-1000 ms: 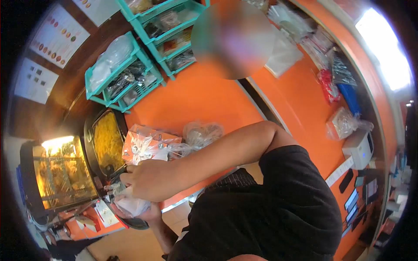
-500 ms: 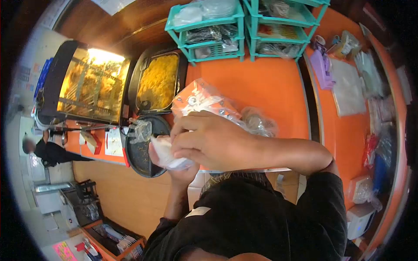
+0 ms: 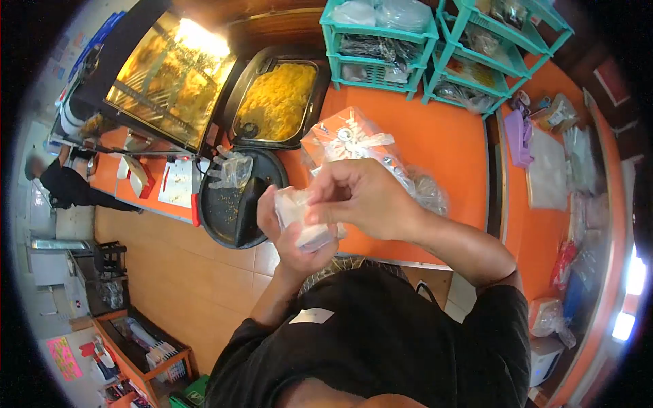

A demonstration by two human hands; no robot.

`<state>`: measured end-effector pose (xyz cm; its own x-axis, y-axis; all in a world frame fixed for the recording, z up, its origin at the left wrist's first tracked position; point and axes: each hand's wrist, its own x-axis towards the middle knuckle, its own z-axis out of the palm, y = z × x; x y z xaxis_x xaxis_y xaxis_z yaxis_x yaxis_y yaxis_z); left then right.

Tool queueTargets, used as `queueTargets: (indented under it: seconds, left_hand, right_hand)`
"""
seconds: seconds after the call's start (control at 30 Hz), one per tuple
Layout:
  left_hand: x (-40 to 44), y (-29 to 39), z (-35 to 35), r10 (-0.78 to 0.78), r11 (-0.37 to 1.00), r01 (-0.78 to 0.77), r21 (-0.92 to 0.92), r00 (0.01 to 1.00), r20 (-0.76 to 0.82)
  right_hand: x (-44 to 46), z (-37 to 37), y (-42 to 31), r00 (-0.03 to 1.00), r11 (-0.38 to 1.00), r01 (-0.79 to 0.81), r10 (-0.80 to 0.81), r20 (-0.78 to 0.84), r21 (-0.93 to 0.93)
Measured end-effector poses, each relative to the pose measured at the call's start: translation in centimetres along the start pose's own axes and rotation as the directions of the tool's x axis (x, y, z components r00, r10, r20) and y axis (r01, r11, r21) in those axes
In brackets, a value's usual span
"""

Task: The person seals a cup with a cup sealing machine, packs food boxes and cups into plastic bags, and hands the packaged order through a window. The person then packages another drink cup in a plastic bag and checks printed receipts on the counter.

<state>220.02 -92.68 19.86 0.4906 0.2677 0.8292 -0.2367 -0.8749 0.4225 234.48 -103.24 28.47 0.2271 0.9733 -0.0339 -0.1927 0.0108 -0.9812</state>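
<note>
A small clear plastic bag with something white inside (image 3: 291, 209) is held up in front of my body, over the counter's front edge. My left hand (image 3: 299, 253) is wrapped round it from below. At its upper right side, my right hand (image 3: 371, 197) has its fingers pinched on the bag. Just behind my hands, a knotted plastic bag with printed marks (image 3: 350, 139) stands on the orange counter (image 3: 442, 139). Next to it, partly behind my right wrist, lies a crumpled clear plastic bag (image 3: 428, 194).
At left, a round black tray (image 3: 218, 214) carries a clear plastic glove (image 3: 235, 170). Behind are a pan of yellow food (image 3: 277, 102) and a lit glass case (image 3: 170, 81). Teal racks (image 3: 381, 30) stand at the back. A person in dark clothes (image 3: 64, 183) is far left.
The view has shifted, so the counter things sit farther right. My hands have turned the bag more upright, and my right hand has moved from covering it to pinching its side.
</note>
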Motion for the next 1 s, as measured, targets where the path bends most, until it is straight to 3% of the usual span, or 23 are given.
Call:
queueTargets:
  seconds: [0.07,0.1,0.2,0.3,0.4,0.43,0.47,0.53,0.57,0.63,0.7,0.73,0.8,0.87,0.9,1.0]
  left_hand:
    - [0.2,-0.2,-1.5,-0.011,0.998,0.007,0.058,0.997,0.076]
    - [-0.2,-1.0,-1.5,-0.026,0.999,0.026,-0.047,1.0,0.006]
    - [-0.3,-1.9,-2.9,-0.083,0.994,0.088,-0.059,0.993,0.084]
    - [-0.1,-2.6,-3.8,-0.102,0.984,0.112,-0.142,0.992,0.072]
    - [-0.1,-3.7,-4.6,-0.084,0.981,0.091,-0.169,0.995,0.045]
    - [-0.3,-4.0,-4.6,-0.093,0.981,0.095,-0.172,0.995,0.021]
    - [-0.2,-4.3,-4.5,-0.101,0.98,0.098,-0.174,0.995,-0.005]
    - [0.0,-4.6,-4.8,-0.093,0.98,0.085,-0.181,0.995,-0.039]
    - [0.1,-4.7,-4.9,-0.093,0.98,0.082,-0.182,0.994,-0.052]
    - [0.1,-4.9,-5.0,-0.07,0.987,0.063,-0.148,0.997,-0.043]
    - [0.3,-4.8,-5.7,-0.08,0.995,0.083,-0.062,0.995,0.052]
    - [0.3,-5.3,-5.6,-0.085,0.991,0.087,-0.104,0.996,0.025]
    - [0.2,-6.2,-4.9,-0.095,0.977,0.088,-0.197,0.995,-0.027]
    - [0.6,-6.3,-5.1,-0.104,0.976,0.105,-0.19,0.994,0.016]
    - [0.8,-6.3,-5.0,-0.107,0.976,0.112,-0.187,0.994,0.037]
    - [0.7,-6.5,-4.2,-0.101,0.96,0.087,-0.265,0.994,-0.039]
  right_hand:
    - [0.4,0.7,0.1,0.998,0.998,0.039,-0.037,-0.041,0.053]
    - [0.3,1.1,-0.7,0.996,1.0,0.007,-0.008,-0.094,-0.017]
    - [0.5,2.6,-1.4,0.92,0.951,0.275,-0.303,-0.247,-0.142]
    - [0.7,4.0,-2.9,0.761,0.807,0.545,-0.59,-0.27,-0.227]
    - [2.2,4.2,-2.2,0.683,0.738,0.658,-0.669,-0.292,-0.151]
    - [2.7,5.0,-1.2,0.705,0.774,0.618,-0.624,-0.337,-0.139]
    - [2.9,5.0,-0.8,0.742,0.773,0.529,-0.622,-0.252,-0.35]
    - [3.1,4.5,0.0,0.824,0.613,0.327,-0.558,-0.1,-0.72]
    - [3.4,4.9,1.2,0.829,0.755,0.301,-0.51,-0.232,-0.583]
    - [3.7,4.2,1.1,0.868,0.695,0.289,-0.48,-0.126,-0.659]
    - [4.0,3.9,1.0,0.859,0.628,0.317,-0.507,-0.065,-0.71]
    - [4.1,3.9,0.6,0.831,0.59,0.345,-0.554,-0.055,-0.73]
    - [3.9,4.1,-0.5,0.793,0.665,0.383,-0.593,-0.142,-0.641]
    - [3.4,4.3,-1.9,0.783,0.833,0.409,-0.53,-0.326,-0.373]
    - [3.5,3.8,-2.0,0.775,0.816,0.463,-0.562,-0.289,-0.345]
    - [4.3,3.9,-1.1,0.77,0.854,0.504,-0.514,-0.378,-0.133]
